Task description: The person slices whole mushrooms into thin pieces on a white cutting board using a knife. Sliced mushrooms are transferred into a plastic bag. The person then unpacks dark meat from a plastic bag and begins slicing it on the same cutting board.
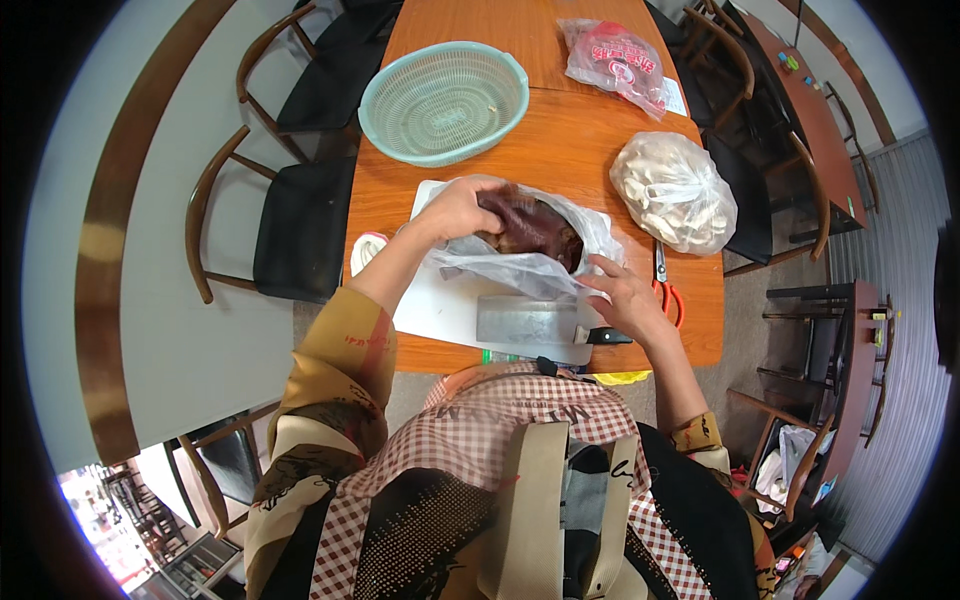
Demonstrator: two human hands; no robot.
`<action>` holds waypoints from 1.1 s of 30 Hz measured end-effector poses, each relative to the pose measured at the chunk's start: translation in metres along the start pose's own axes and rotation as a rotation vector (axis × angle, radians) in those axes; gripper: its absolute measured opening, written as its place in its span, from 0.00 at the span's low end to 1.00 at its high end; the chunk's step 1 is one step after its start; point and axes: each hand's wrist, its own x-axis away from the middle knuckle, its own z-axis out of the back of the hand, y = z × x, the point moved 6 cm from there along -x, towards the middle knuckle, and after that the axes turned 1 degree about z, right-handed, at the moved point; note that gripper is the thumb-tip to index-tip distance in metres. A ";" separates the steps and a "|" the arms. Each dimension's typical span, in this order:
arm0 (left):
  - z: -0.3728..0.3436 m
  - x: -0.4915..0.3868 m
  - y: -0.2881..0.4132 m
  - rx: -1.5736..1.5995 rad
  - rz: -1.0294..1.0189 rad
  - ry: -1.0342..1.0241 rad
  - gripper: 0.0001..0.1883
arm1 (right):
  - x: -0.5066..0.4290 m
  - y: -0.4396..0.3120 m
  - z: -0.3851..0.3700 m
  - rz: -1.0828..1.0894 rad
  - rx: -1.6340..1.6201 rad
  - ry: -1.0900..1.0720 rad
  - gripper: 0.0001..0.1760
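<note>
My left hand point(466, 208) reaches into the mouth of a translucent plastic bag point(517, 271), its fingers on a dark reddish-brown piece of meat point(536, 229). At the bag's right side, the fingers of my right hand point(621, 294) touch its rim; whether they pinch the film is hard to tell. Under the bag lies a white cutting board point(431, 300). On the board's near part rests a cleaver with a broad metal blade point(525, 321) and a black handle point(610, 336), just below my right hand.
An oval light-green plastic basket point(450, 154) stands at the back left. Red-handled scissors point(661, 281) lie right of the board, near a tied bag of pale pieces point(675, 191). A red-printed bag point(615, 64) lies behind. A white cloth roll point(367, 251) sits left; chairs flank the wooden table point(555, 135).
</note>
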 end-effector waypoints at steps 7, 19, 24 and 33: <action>-0.008 -0.010 -0.016 0.504 0.139 -0.082 0.27 | 0.016 -0.002 0.009 -0.034 -0.041 0.091 0.08; -0.014 -0.002 -0.040 0.806 0.239 -0.095 0.29 | 0.004 -0.020 0.020 -0.011 -0.161 0.171 0.05; -0.011 0.009 -0.041 0.877 0.171 -0.125 0.29 | 0.004 -0.021 0.026 -0.030 -0.263 0.191 0.06; 0.014 0.010 0.032 0.288 -0.080 -0.143 0.39 | 0.007 -0.019 0.029 -0.004 -0.399 0.118 0.08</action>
